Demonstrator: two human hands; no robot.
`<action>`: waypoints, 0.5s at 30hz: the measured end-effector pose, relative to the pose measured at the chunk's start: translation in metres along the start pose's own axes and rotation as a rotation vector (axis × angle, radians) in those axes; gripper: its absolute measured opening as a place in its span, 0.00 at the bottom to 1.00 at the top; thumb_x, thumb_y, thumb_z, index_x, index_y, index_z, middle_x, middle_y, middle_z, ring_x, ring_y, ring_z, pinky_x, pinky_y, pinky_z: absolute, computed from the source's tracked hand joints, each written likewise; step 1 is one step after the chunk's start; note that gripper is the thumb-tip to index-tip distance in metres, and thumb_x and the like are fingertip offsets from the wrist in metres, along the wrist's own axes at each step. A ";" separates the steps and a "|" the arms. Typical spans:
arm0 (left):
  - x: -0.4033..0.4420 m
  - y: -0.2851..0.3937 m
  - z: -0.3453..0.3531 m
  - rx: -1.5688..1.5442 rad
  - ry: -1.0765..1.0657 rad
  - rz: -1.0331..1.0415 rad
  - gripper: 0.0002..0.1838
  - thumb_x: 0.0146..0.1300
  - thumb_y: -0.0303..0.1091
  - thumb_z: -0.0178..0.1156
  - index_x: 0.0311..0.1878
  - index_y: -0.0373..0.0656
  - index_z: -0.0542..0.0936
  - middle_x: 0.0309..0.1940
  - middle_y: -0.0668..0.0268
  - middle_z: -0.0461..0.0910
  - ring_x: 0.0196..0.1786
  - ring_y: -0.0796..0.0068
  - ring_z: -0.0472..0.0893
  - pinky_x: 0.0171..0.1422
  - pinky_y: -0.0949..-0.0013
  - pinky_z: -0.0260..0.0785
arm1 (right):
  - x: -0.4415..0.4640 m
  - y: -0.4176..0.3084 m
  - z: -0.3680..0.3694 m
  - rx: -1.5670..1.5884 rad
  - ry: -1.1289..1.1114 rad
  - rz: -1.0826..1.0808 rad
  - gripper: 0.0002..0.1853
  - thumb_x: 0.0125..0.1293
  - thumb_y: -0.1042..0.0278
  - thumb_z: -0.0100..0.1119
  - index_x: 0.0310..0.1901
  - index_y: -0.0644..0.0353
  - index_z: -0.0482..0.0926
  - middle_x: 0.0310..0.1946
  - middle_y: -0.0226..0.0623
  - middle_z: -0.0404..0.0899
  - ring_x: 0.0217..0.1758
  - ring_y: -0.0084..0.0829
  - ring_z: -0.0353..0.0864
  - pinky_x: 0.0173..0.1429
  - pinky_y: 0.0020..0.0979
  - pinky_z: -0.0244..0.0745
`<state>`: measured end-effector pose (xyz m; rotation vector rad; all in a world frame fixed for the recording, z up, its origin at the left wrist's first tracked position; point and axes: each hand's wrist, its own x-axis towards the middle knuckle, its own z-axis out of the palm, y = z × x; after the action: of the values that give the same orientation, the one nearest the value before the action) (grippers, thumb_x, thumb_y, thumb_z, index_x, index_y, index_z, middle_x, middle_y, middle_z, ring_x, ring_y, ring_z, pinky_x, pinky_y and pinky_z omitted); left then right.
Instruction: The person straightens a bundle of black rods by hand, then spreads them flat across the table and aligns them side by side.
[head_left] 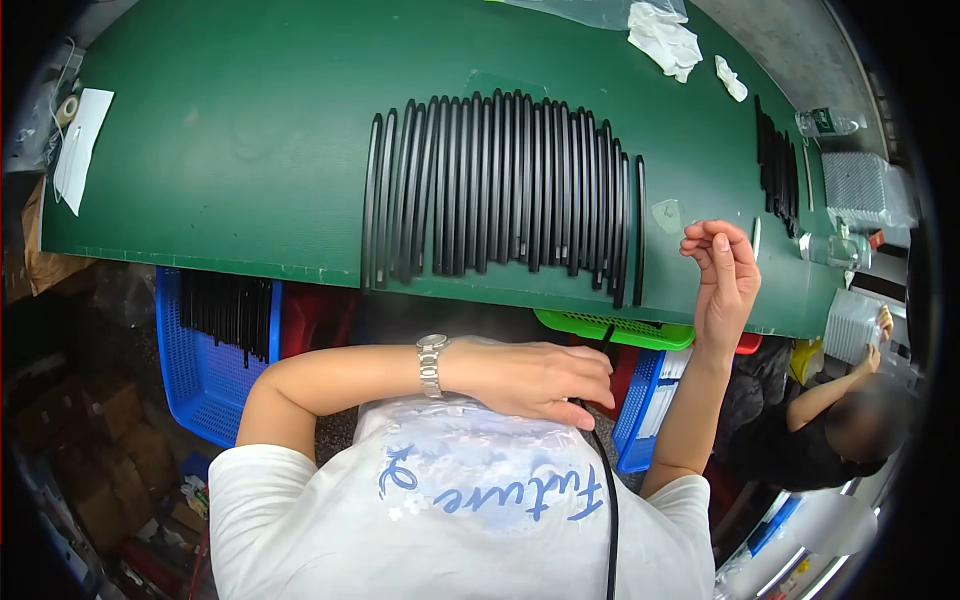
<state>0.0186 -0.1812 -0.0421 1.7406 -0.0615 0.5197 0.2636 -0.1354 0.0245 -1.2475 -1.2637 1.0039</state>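
My right hand (pixel 724 285) is raised at the table's near edge, right of the black rods. Its fingers are loosely curled and nothing shows between them. My left hand (pixel 545 378), below a silver wristwatch, lies across the front of my body with bent fingers around a thin black cord (pixel 612 500); part of the grip is hidden. A row of slim black rods (pixel 490 190) lies side by side on the green table (pixel 220 150). One black rod (pixel 640 230) lies slightly apart at the row's right end, near a small clear piece (pixel 666 215).
A blue basket (pixel 205 395) with black rods stands below the table at left. A green basket (pixel 570 326) and another blue basket (pixel 628 452) are near my body. More black rods (pixel 777 165), plastic bottles (pixel 830 122) and crumpled white paper (pixel 664 40) are at right. A co-worker (pixel 800 440) sits there.
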 end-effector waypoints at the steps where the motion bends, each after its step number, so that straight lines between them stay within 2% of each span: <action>1: 0.004 -0.012 0.004 0.136 0.012 -0.026 0.26 0.71 0.44 0.60 0.62 0.34 0.75 0.59 0.51 0.74 0.68 0.50 0.70 0.70 0.54 0.68 | -0.007 0.002 -0.003 -0.049 0.010 -0.007 0.11 0.77 0.71 0.51 0.50 0.69 0.79 0.42 0.43 0.84 0.44 0.30 0.83 0.54 0.32 0.79; 3: 0.009 -0.031 0.012 0.316 0.011 -0.155 0.26 0.72 0.46 0.58 0.62 0.34 0.75 0.58 0.50 0.73 0.68 0.50 0.70 0.70 0.55 0.68 | -0.020 0.004 -0.006 -0.145 0.025 -0.020 0.10 0.77 0.72 0.52 0.49 0.69 0.80 0.42 0.43 0.85 0.44 0.30 0.84 0.54 0.32 0.79; 4: 0.010 -0.048 0.020 0.519 0.115 -0.066 0.27 0.71 0.49 0.57 0.62 0.35 0.75 0.58 0.50 0.75 0.64 0.53 0.73 0.66 0.58 0.70 | -0.025 0.003 -0.006 -0.221 0.022 -0.013 0.09 0.73 0.74 0.57 0.49 0.69 0.80 0.45 0.43 0.84 0.48 0.32 0.84 0.56 0.33 0.78; 7: 0.018 -0.079 0.031 1.031 0.204 -0.147 0.26 0.71 0.50 0.56 0.59 0.37 0.77 0.53 0.52 0.78 0.56 0.56 0.78 0.56 0.59 0.74 | -0.034 0.002 0.004 -0.603 -0.048 -0.236 0.13 0.66 0.76 0.63 0.51 0.67 0.81 0.49 0.44 0.84 0.54 0.38 0.83 0.61 0.36 0.75; 8: 0.021 -0.085 0.033 1.011 0.174 -0.235 0.27 0.70 0.50 0.57 0.61 0.37 0.76 0.55 0.51 0.78 0.57 0.56 0.79 0.59 0.58 0.73 | -0.035 0.000 0.004 -0.731 -0.147 -0.315 0.20 0.59 0.76 0.68 0.54 0.64 0.81 0.56 0.45 0.81 0.62 0.46 0.78 0.66 0.41 0.72; 10: 0.027 -0.088 0.034 0.972 0.159 -0.356 0.28 0.69 0.48 0.59 0.63 0.37 0.75 0.56 0.51 0.78 0.58 0.56 0.80 0.61 0.57 0.73 | -0.035 -0.004 0.020 -0.824 -0.220 -0.397 0.22 0.57 0.75 0.68 0.55 0.63 0.81 0.60 0.45 0.78 0.65 0.49 0.75 0.68 0.43 0.70; 11: 0.027 -0.088 0.034 0.925 0.193 -0.335 0.26 0.68 0.46 0.60 0.61 0.37 0.75 0.53 0.52 0.79 0.55 0.57 0.80 0.59 0.57 0.74 | -0.034 -0.005 0.025 -0.870 -0.258 -0.439 0.23 0.57 0.75 0.69 0.56 0.63 0.81 0.62 0.46 0.77 0.67 0.51 0.73 0.69 0.44 0.69; 12: 0.027 -0.086 0.033 0.879 0.224 -0.312 0.24 0.67 0.44 0.62 0.59 0.38 0.76 0.51 0.53 0.80 0.53 0.57 0.81 0.57 0.58 0.74 | -0.034 -0.001 0.025 -0.880 -0.324 -0.436 0.27 0.56 0.70 0.71 0.60 0.59 0.79 0.68 0.46 0.71 0.71 0.52 0.68 0.72 0.49 0.65; 14: 0.020 -0.065 0.028 0.733 0.317 -0.151 0.18 0.64 0.40 0.65 0.51 0.39 0.80 0.42 0.56 0.81 0.43 0.58 0.82 0.49 0.59 0.77 | -0.030 0.001 0.029 -0.928 -0.389 -0.466 0.30 0.56 0.66 0.71 0.62 0.57 0.78 0.70 0.45 0.69 0.73 0.52 0.66 0.74 0.52 0.62; 15: 0.016 -0.050 0.025 0.706 0.278 -0.115 0.18 0.62 0.38 0.66 0.52 0.39 0.80 0.43 0.56 0.82 0.44 0.58 0.83 0.50 0.59 0.77 | -0.029 0.001 0.030 -0.954 -0.425 -0.478 0.31 0.56 0.64 0.71 0.63 0.56 0.77 0.70 0.45 0.68 0.74 0.53 0.64 0.75 0.53 0.61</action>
<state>0.0561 -0.1890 -0.0852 2.3136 0.4678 0.7506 0.2312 -0.1608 0.0167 -1.3190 -2.3996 0.2815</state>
